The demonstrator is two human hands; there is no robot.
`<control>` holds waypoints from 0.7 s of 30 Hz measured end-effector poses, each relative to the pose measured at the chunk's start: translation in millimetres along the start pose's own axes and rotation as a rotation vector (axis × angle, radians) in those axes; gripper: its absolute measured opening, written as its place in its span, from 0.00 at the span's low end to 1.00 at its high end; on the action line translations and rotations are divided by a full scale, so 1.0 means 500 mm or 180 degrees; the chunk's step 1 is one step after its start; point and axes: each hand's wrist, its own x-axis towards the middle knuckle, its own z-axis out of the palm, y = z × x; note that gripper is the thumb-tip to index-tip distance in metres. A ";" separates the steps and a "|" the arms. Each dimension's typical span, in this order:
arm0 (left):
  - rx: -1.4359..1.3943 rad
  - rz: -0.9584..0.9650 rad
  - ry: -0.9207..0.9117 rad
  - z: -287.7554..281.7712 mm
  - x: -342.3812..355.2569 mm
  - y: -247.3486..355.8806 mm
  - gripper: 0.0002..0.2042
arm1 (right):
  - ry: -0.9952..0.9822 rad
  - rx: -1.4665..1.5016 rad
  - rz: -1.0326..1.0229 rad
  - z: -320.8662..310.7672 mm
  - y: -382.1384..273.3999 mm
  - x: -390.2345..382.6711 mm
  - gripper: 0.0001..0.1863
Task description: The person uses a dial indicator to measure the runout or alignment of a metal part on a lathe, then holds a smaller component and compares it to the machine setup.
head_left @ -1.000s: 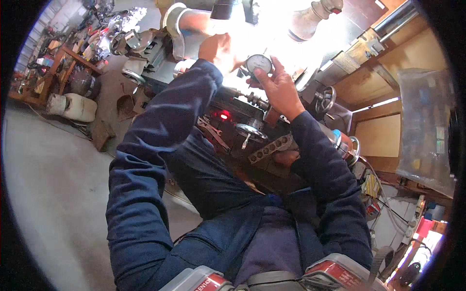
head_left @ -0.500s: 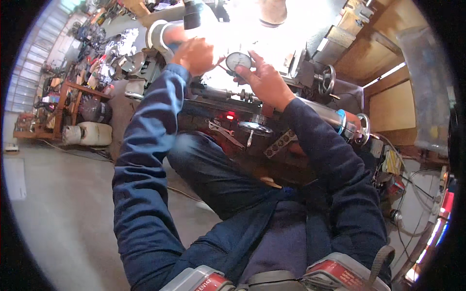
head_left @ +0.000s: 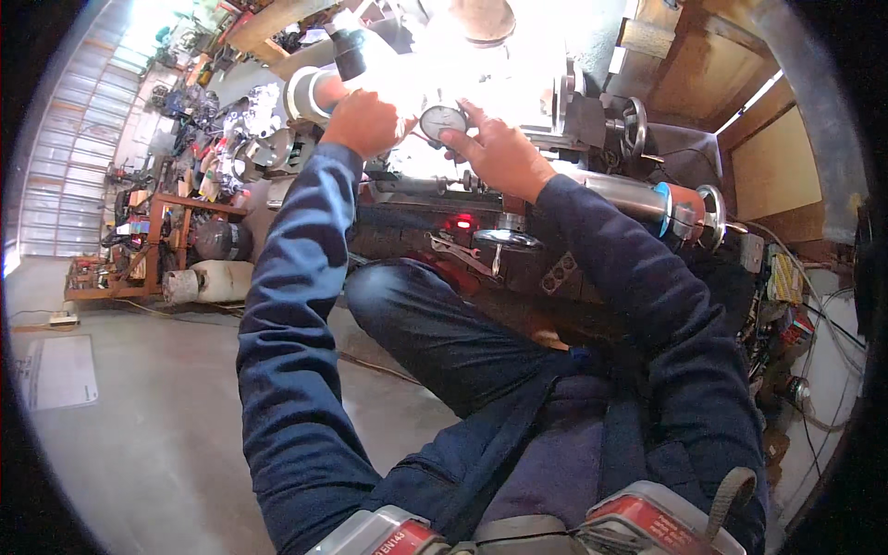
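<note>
A round white-faced dial gauge (head_left: 442, 118) is held over the brightly lit top of a metal lathe-like machine. My right hand (head_left: 507, 151) grips it, thumb against the lower rim of the dial. Just to the left, my left hand (head_left: 365, 125) has its fingers curled together beside the gauge; glare and the fingers hide what they hold. Behind that hand are a pale flanged fitting (head_left: 305, 92) and a black cylinder (head_left: 348, 52). Below my hands run a steel shaft (head_left: 412, 185), a red light (head_left: 464, 223) and a chrome handwheel (head_left: 511, 239).
Wrenches (head_left: 455, 250) lie below the machine's top. A steel cylinder with handwheel (head_left: 620, 194) extends right. Crowded clutter, a wooden rack (head_left: 162, 236) and a white gas bottle (head_left: 213, 285) stand left. Wooden boards (head_left: 772, 162) and cables (head_left: 814, 319) are at right. My bent knee is beneath the machine.
The view has swung, shifting the machine rightward in the picture. Both hands and the gauge have moved left along the machine, with the gauge still in my right hand's grip.
</note>
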 end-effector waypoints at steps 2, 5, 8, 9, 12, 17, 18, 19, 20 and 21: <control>0.0478 0.0576 0.0477 0.002 0.010 0.002 0.16 | 0.0027 -0.0038 -0.0038 -0.011 -0.014 -0.007 0.34; -0.0549 -0.0990 0.0311 -0.033 0.014 0.076 0.14 | -0.0150 0.0142 0.0004 -0.029 -0.048 -0.023 0.34; -0.0668 -0.1218 0.0265 -0.019 0.015 0.066 0.14 | -0.0130 0.0218 -0.0040 -0.019 -0.026 -0.014 0.34; -0.0726 -0.1020 0.0105 -0.008 0.024 0.053 0.15 | -0.0073 0.0160 -0.0062 -0.024 -0.026 -0.016 0.34; 0.0218 -0.0096 -0.0364 -0.013 0.006 0.008 0.13 | -0.0045 0.0154 -0.0107 -0.028 -0.039 -0.022 0.34; -0.0996 -0.0593 0.0185 -0.031 0.030 0.033 0.13 | 0.0294 -0.0480 -0.0781 -0.026 -0.022 -0.016 0.33; -0.0710 -0.1417 0.0019 -0.007 0.013 0.046 0.13 | 0.0673 -0.0958 -0.1372 -0.015 -0.018 -0.015 0.33; -0.0680 -0.1482 -0.0065 -0.023 0.021 0.068 0.12 | 0.0287 -0.0389 -0.0729 -0.030 -0.037 -0.019 0.33; -0.0649 -0.1545 -0.0149 -0.040 0.029 0.082 0.12 | -0.0095 0.0178 -0.0082 -0.036 -0.044 -0.021 0.32; -0.0635 -0.1558 -0.0150 -0.039 0.025 0.072 0.12 | 0.0284 -0.0054 -0.0437 -0.014 -0.011 -0.010 0.32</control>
